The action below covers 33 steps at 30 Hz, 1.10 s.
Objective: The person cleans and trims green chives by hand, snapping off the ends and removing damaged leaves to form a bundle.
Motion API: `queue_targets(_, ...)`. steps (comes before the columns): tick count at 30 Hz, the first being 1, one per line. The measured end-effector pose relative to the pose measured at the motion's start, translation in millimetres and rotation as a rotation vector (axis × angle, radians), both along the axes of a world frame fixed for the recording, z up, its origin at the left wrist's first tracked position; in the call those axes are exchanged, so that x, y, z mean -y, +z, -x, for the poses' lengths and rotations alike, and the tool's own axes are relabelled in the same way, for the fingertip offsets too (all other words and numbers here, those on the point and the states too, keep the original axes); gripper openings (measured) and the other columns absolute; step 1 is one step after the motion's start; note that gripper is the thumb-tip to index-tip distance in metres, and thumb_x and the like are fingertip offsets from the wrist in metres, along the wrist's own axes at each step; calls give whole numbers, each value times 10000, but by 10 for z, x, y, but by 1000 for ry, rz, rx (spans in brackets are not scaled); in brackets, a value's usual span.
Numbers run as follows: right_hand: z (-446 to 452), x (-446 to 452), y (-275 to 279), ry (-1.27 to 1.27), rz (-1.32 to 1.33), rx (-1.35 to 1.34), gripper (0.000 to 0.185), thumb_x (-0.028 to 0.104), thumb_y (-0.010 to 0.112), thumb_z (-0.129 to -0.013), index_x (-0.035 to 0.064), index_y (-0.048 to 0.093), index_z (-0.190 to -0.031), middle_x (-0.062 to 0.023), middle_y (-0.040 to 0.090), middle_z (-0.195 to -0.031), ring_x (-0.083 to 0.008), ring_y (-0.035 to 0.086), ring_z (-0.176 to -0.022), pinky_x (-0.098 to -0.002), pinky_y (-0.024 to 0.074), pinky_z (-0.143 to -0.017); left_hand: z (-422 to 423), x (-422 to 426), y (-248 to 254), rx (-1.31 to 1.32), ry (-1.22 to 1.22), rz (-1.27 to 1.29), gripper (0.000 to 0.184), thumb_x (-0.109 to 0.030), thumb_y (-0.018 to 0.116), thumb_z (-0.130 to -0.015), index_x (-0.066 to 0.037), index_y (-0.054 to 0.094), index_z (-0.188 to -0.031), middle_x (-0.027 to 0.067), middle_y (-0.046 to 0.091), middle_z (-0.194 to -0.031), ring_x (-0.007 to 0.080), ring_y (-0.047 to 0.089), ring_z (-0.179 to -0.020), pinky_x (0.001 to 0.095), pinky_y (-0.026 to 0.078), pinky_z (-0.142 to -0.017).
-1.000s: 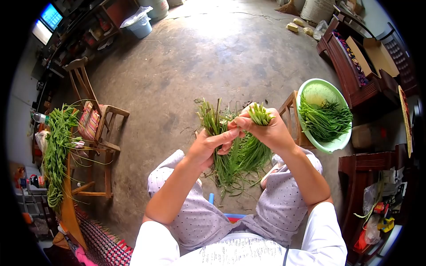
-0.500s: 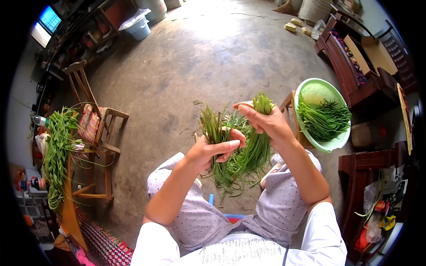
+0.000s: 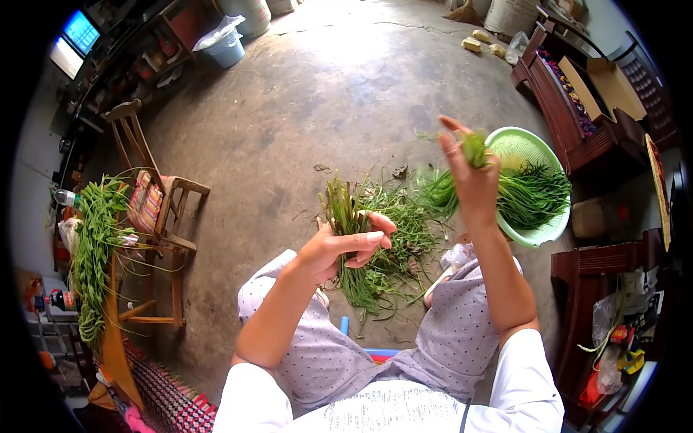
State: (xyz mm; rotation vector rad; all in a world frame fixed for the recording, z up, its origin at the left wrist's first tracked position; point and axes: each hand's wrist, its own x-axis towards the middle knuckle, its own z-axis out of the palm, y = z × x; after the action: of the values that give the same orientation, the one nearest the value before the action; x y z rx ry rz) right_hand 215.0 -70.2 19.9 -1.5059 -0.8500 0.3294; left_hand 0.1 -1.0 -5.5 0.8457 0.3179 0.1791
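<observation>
In the head view my left hand (image 3: 339, 249) is wrapped round a bunch of green stalks (image 3: 342, 202), cut ends up and leafy ends hanging between my knees. My right hand (image 3: 473, 173) grips a second green bunch (image 3: 475, 149), slightly blurred, with its thumb and a finger stretched out. The long leaves of that bunch trail to the left, beside the pale green plastic basket (image 3: 514, 140). Inside the basket lies a heap of similar long greens (image 3: 538, 191). Loose trimmings (image 3: 404, 231) are spread on the floor beyond my left hand.
A wooden chair (image 3: 170, 187) stands at the left, near a wooden bench piled with leafy greens (image 3: 97, 245). Dark wooden furniture (image 3: 567, 144) lines the right side. A blue lined bin (image 3: 225, 50) sits at the back left. Bare concrete floor (image 3: 289, 123) stretches ahead.
My right hand has moved up and to the right with its bunch, from above the trimmings to the basket's left side. My left hand has barely moved.
</observation>
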Motion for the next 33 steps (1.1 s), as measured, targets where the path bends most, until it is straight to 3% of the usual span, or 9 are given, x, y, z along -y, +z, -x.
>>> queue_targets(3,191,35,-36,478,50,45,206,196,661,-829,21,674,-937,-35,645,-708,-32,539,-552,-190,404,-441,-11,-3,-9,-68,-7,-29,294,-146,646,-817,5,580,-1061,60,580,-806,45,435,-557,207,320,-444)
queue_targets(6,376,37,-110,640,-27,-38,161,149,660,-827,-6,661,-872,-32,643,-711,-50,569,-606,-203,440,-490,-25,17,-41,-117,-12,-52,273,-159,617,-836,1,564,-1050,60,580,-820,47,443,-580,197,331,-449)
queue_targets(8,397,61,-44,746,230,-425,162,143,678,-814,-14,647,-842,-42,648,-767,-79,589,-696,-218,475,-599,-31,20,-21,-118,-7,-71,256,-163,593,-850,1,547,-1042,65,582,-832,50,448,-588,187,339,-445)
queue_targets(17,245,52,63,323,66,-358,149,171,680,-814,29,668,-858,28,592,-676,-28,500,-575,-181,395,-520,12,-60,-87,-100,147,52,271,-226,449,-944,-6,506,-1092,25,511,-746,100,507,-651,249,468,-601)
queue_targets(23,-85,48,84,-83,-194,-439,164,212,699,-799,86,658,-896,77,480,-603,-10,360,-488,-168,277,-438,208,-183,-293,-273,422,55,252,-191,539,-907,-12,530,-1084,6,534,-778,105,563,-644,276,535,-658)
queue_targets(25,-133,49,120,-178,-278,-373,148,204,685,-813,74,655,-878,78,471,-603,-10,348,-486,-177,266,-432,273,-230,-404,-322,533,77,216,-177,578,-885,-38,550,-1047,1,530,-763,82,538,-610,256,507,-588)
queue_targets(29,-163,16,-3,0,-75,-271,145,204,688,-808,92,671,-899,84,475,-560,-7,339,-457,-190,242,-414,310,-309,-463,-254,769,215,121,-141,641,-841,-105,558,-922,-36,471,-658,41,426,-536,191,369,-472)
queue_targets(32,27,2,-41,189,88,-282,161,184,686,-812,30,676,-856,13,624,-744,-56,542,-657,-201,430,-588,227,-227,-257,-177,681,120,90,-149,625,-853,-124,539,-864,-62,410,-656,32,383,-553,174,298,-448)
queue_targets(33,97,-2,-21,274,179,-300,162,181,687,-811,25,674,-854,11,629,-765,-65,557,-691,-214,445,-618,213,-202,-261,-158,650,51,83,-135,618,-855,-98,568,-910,-37,525,-727,25,400,-555,165,319,-458)
